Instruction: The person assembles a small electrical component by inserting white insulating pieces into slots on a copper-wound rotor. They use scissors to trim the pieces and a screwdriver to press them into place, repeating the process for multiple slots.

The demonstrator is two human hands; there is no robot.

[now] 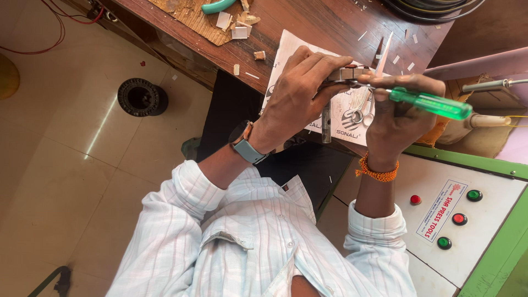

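My left hand (pixel 297 91), with a watch (pixel 246 144) on its wrist, grips a small grey metal part (pixel 345 73) between thumb and fingers above the wooden workbench (pixel 324 22). My right hand (pixel 399 118), with an orange thread around its wrist, holds a green-handled screwdriver (pixel 434 103). The screwdriver's shaft points left and its tip meets the metal part. Both hands hover over a white printed paper sheet (pixel 286 49). A pair of scissors (pixel 363 113) and a short metal rod (pixel 326 124) lie on the sheet just under the hands.
A white control panel (pixel 440 181) with red and green round buttons and a green frame sits at the lower right. A black spool (pixel 141 97) stands on the tiled floor at left. Wood scraps (pixel 236 25) and cables (pixel 429 6) lie on the far bench.
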